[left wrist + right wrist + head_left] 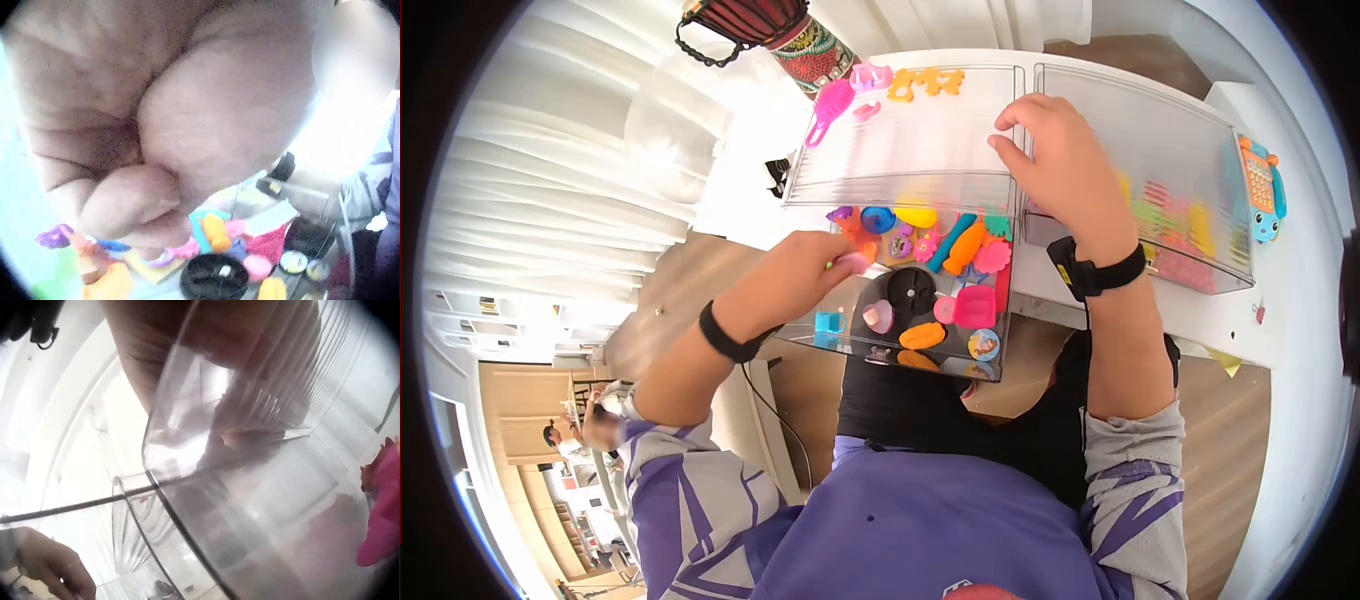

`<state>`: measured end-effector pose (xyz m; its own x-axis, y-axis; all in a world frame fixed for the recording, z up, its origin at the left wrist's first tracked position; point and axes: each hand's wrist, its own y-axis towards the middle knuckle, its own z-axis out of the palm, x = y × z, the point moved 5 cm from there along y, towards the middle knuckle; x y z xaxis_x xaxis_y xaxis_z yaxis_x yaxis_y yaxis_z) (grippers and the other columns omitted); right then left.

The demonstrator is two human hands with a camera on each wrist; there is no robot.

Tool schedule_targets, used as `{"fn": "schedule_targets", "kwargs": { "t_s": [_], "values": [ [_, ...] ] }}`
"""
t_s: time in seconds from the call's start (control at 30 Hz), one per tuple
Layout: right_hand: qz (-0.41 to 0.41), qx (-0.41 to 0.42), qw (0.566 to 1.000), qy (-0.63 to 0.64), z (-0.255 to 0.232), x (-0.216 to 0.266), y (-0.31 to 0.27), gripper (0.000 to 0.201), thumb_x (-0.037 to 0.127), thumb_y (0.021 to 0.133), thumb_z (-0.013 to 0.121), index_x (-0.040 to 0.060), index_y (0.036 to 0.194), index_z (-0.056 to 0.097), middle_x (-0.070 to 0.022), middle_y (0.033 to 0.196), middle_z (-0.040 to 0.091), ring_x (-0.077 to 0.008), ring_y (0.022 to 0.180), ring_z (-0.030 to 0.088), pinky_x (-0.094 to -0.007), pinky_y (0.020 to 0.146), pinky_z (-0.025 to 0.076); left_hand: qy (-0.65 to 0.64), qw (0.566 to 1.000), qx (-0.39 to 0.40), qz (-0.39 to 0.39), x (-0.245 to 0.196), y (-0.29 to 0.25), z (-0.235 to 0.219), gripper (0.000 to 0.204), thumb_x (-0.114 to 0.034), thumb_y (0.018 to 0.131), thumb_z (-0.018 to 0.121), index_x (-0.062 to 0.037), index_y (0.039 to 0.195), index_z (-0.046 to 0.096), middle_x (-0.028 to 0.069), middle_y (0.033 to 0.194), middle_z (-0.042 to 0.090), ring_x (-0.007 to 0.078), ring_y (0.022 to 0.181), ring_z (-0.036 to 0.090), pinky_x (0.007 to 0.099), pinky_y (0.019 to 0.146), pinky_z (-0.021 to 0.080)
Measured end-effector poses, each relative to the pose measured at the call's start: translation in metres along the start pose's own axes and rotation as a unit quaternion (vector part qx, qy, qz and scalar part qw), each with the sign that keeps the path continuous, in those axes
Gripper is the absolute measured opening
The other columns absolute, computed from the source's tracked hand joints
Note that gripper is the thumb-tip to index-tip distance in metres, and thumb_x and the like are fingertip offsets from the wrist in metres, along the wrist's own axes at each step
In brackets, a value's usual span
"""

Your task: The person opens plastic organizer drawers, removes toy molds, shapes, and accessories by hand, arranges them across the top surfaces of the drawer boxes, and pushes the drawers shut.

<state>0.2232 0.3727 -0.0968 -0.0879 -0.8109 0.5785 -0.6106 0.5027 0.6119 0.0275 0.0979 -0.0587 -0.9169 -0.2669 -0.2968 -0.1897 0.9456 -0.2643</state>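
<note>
My left hand (795,275) pinches a small pale pink piece (858,262) over the left side of an open clear drawer (850,342); its kind I cannot tell. In the left wrist view the curled fingers (131,200) hide that piece. Toys fill the drawer below: a black round disc (912,292), a pink square dish (976,307), an orange piece (921,336) and a blue bowl (878,220). My right hand (1065,165) hovers at the wall between two clear bins, thumb and forefinger apart, nothing between them.
The left bin (940,130) holds a pink hairbrush (832,103), a pink crown (871,77) and yellow figures (925,83). Colourful toys (1170,220) show through the right bin. A toy phone (1262,190) sits at the far right, a drum (810,55) behind.
</note>
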Motion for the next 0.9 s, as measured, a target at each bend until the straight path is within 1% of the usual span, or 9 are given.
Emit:
{"fn": "schedule_targets", "kwargs": {
  "t_s": [0.03, 0.1, 0.13, 0.17, 0.23, 0.27, 0.43, 0.57, 0.9],
  "values": [
    [0.011, 0.000, 1.000, 0.001, -0.001, 0.004, 0.000, 0.016, 0.015, 0.097, 0.086, 0.0038, 0.102, 0.077, -0.0131, 0.110, 0.080, -0.0389, 0.109, 0.072, -0.0508, 0.097, 0.058, 0.001, 1.000, -0.004, 0.003, -0.019, -0.001, -0.011, 0.022, -0.024, 0.113, 0.078, -0.0025, 0.113, 0.083, 0.0136, 0.091, 0.080, 0.0273, 0.074, 0.071, 0.0385, 0.072, 0.058],
    [-0.038, -0.024, 0.998, 0.034, -0.011, 0.023, 0.007, 0.017, 0.016, 0.099, 0.086, 0.0029, 0.105, 0.077, -0.0136, 0.110, 0.081, -0.0384, 0.108, 0.074, -0.0493, 0.097, 0.059, -0.177, 0.979, -0.088, -0.047, -0.048, -0.005, -0.033, 0.022, -0.018, 0.118, 0.071, 0.0002, 0.111, 0.080, 0.0103, 0.089, 0.078, 0.0189, 0.072, 0.070, 0.0354, 0.071, 0.058],
    [-0.083, -0.044, 0.993, 0.069, -0.018, 0.038, 0.009, 0.018, 0.018, 0.101, 0.086, 0.0020, 0.107, 0.078, -0.0140, 0.110, 0.081, -0.0379, 0.106, 0.075, -0.0477, 0.096, 0.060, -0.256, 0.959, -0.111, -0.049, -0.056, -0.008, -0.036, 0.019, -0.017, 0.121, 0.070, 0.0000, 0.119, 0.080, 0.0011, 0.090, 0.075, 0.0056, 0.072, 0.063, 0.0257, 0.066, 0.053],
    [-0.092, -0.047, 0.993, 0.065, -0.024, 0.053, 0.011, 0.018, 0.018, 0.101, 0.086, 0.0020, 0.107, 0.078, -0.0140, 0.110, 0.081, -0.0379, 0.106, 0.075, -0.0477, 0.096, 0.060, -0.255, 0.959, -0.120, -0.043, -0.063, -0.010, -0.037, 0.019, -0.017, 0.121, 0.070, 0.0000, 0.119, 0.080, 0.0011, 0.090, 0.075, 0.0056, 0.072, 0.063, 0.0257, 0.066, 0.053],
    [-0.036, 0.032, 0.963, 0.264, -0.029, 0.078, 0.011, 0.020, 0.018, 0.106, 0.084, 0.0000, 0.112, 0.078, -0.0138, 0.108, 0.082, -0.0323, 0.100, 0.079, -0.0414, 0.093, 0.062, -0.406, 0.896, -0.175, -0.048, -0.071, -0.015, -0.036, 0.016, -0.011, 0.120, 0.071, 0.0001, 0.129, 0.076, -0.0022, 0.097, 0.078, 0.0020, 0.073, 0.063, 0.0220, 0.065, 0.051],
    [-0.043, 0.030, 0.965, 0.258, -0.032, 0.087, 0.011, 0.020, 0.018, 0.106, 0.084, 0.0000, 0.112, 0.078, -0.0138, 0.108, 0.082, -0.0323, 0.100, 0.079, -0.0414, 0.093, 0.062, -0.437, 0.879, -0.190, -0.033, -0.074, -0.015, -0.033, 0.019, -0.005, 0.117, 0.073, 0.0009, 0.135, 0.072, 0.0000, 0.101, 0.079, 0.0010, 0.074, 0.064, 0.0200, 0.063, 0.050],
    [-0.029, 0.072, 0.936, 0.344, -0.047, 0.112, 0.007, 0.011, 0.006, 0.109, 0.081, -0.0019, 0.116, 0.081, -0.0094, 0.108, 0.085, -0.0179, 0.100, 0.079, -0.0342, 0.093, 0.061, -0.454, 0.849, -0.271, -0.015, -0.096, -0.014, -0.024, 0.019, -0.003, 0.113, 0.079, 0.0019, 0.129, 0.070, 0.0046, 0.105, 0.082, 0.0017, 0.075, 0.066, 0.0208, 0.062, 0.052],
    [-0.034, 0.056, 0.935, 0.348, -0.056, 0.111, 0.005, 0.013, 0.008, 0.107, 0.083, -0.0027, 0.113, 0.080, -0.0104, 0.106, 0.085, -0.0187, 0.098, 0.080, -0.0344, 0.092, 0.062, -0.492, 0.806, -0.327, 0.032, -0.104, -0.009, -0.026, 0.016, -0.002, 0.112, 0.081, 0.0022, 0.125, 0.073, 0.0046, 0.101, 0.081, 0.0028, 0.075, 0.067, 0.0208, 0.058, 0.051],
    [-0.050, 0.031, 0.943, 0.327, -0.068, 0.115, 0.006, 0.010, 0.004, 0.105, 0.084, -0.0022, 0.112, 0.081, -0.0090, 0.105, 0.085, -0.0182, 0.098, 0.080, -0.0338, 0.091, 0.062, -0.470, 0.811, -0.339, 0.075, -0.108, -0.009, -0.029, 0.012, -0.003, 0.109, 0.085, 0.0003, 0.119, 0.081, 0.0056, 0.099, 0.087, 0.0016, 0.075, 0.071, 0.0207, 0.063, 0.054]
  ]
}}
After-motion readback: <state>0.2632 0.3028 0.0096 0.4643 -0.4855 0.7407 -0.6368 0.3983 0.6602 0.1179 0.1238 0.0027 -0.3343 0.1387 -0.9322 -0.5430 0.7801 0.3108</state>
